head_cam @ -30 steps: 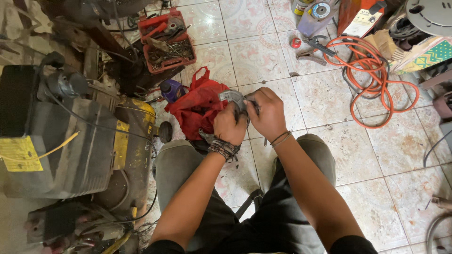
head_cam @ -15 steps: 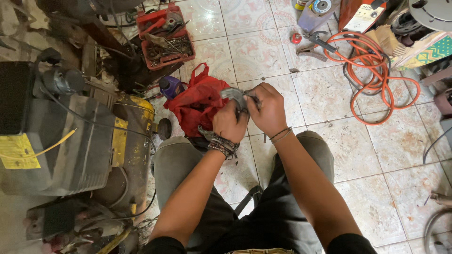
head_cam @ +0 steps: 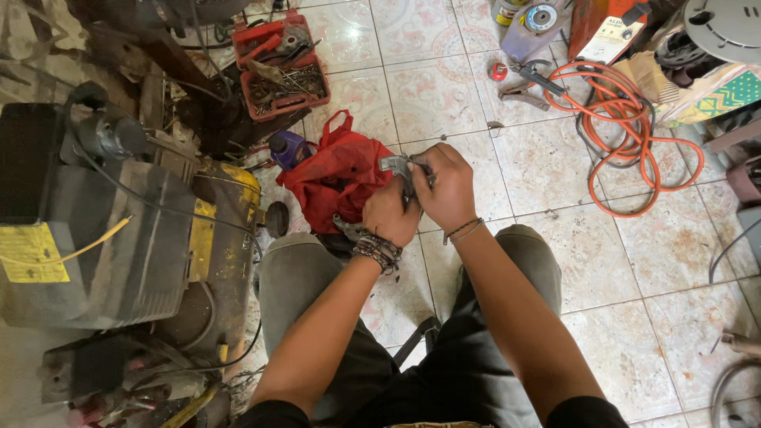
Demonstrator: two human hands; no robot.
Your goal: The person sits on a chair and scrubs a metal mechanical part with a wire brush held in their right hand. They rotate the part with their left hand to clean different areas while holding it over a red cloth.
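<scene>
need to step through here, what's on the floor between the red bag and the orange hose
In the head view, mostly bare patterned tile separates the red bag from the orange hose. Only small dark bits of debris lie there, and both hands hover above the bag's end.

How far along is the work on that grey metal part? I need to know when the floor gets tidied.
Done: nothing visibly finished. In hand: the left hand and right hand both grip the grey metal part above the red bag. Left: the red tool tray sits open and the orange hose lies loose.
</scene>
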